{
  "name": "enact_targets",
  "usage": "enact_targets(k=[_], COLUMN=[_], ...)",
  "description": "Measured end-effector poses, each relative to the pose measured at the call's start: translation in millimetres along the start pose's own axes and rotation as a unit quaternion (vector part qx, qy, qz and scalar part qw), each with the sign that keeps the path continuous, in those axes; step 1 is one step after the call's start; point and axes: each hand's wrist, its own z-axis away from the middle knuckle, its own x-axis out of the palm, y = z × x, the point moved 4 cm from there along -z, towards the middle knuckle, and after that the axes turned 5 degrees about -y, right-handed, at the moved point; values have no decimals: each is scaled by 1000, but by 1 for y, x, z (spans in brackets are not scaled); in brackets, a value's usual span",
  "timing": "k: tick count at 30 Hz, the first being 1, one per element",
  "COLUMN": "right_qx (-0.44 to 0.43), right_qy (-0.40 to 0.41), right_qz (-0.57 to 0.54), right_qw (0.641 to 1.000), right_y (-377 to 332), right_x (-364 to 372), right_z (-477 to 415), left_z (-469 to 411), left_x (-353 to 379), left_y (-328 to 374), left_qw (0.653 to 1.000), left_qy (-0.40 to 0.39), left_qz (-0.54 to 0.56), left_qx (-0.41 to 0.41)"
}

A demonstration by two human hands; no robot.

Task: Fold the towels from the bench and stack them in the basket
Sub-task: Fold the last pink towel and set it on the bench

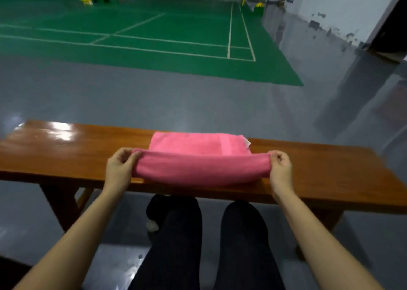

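A pink towel (199, 157) lies on the wooden bench (77, 148), partly folded, with a white label at its far right corner. Its near edge is lifted off the bench and curled over toward the far side. My left hand (120, 165) pinches the left end of that lifted edge. My right hand (280, 165) pinches the right end. The towel is stretched between both hands. No basket is in view.
The bench runs left to right in front of my knees (209, 234), with bare wood on both sides of the towel. Beyond it is grey floor, then a green court (154, 36) with white lines. A wall and dark doorway stand at the far right.
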Motion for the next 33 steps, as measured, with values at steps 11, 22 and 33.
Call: enact_targets(k=[11, 22, 33], right_qx=[-116, -91, -68], right_qy=[-69, -423, -384], right_qz=[311, 116, 119], right_qw=[941, 894, 913], right_y=[31, -9, 42], right_x=[17, 226, 260], right_z=[33, 67, 39], left_z=[24, 3, -86], left_x=[18, 46, 39], left_y=[-48, -9, -47], left_qw=[996, 998, 993], left_qy=[-62, -53, 9], left_qz=[-28, 34, -109], left_qx=[-62, -15, -53])
